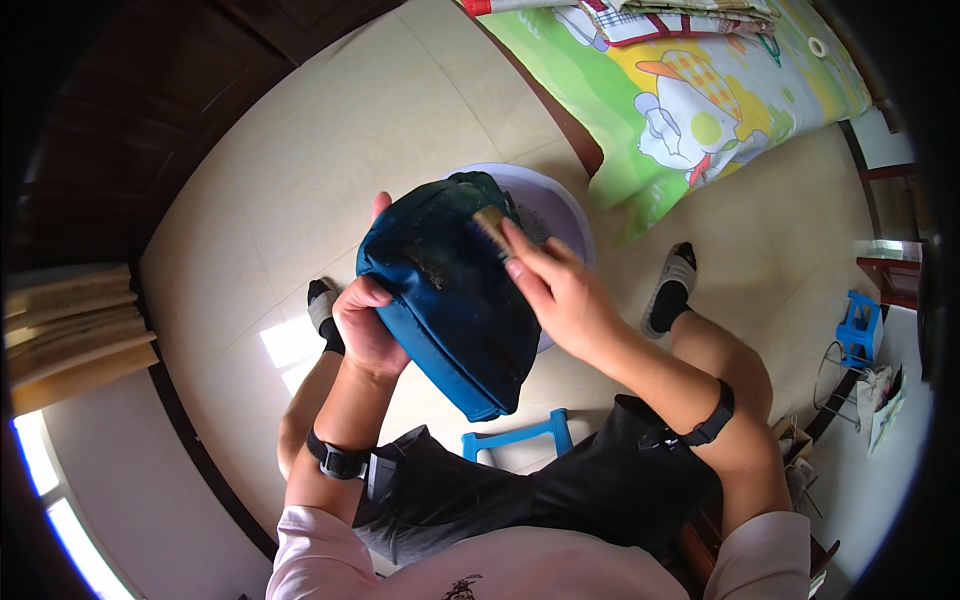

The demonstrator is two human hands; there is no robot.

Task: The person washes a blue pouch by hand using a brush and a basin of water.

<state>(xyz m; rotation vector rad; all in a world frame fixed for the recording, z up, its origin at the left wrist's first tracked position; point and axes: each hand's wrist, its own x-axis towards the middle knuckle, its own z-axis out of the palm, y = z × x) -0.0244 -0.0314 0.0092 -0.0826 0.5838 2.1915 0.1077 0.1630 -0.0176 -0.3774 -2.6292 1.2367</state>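
My left hand [369, 322] grips a dark teal fabric bag [450, 300] by its left side, thumb on top and a fingertip showing at the far edge. The bag is tilted, wet-looking, with a patch of pale suds on its face. In my right hand [562, 292] is a small scrubbing brush [493, 229], its bristles turned toward the bag's upper right part. Whether the bristles touch the fabric I cannot tell. Behind and below the bag stands a pale lilac basin [574, 217], partly hidden, with some foam visible inside.
A blue plastic stool [517, 439] shows between my knees. Ahead to the right is a bed with a cartoon-print sheet [697, 112] and folded bedding [675, 19]. Dark wooden doors [165, 97] rise at the left. Another blue stool [859, 326] is by the right wall.
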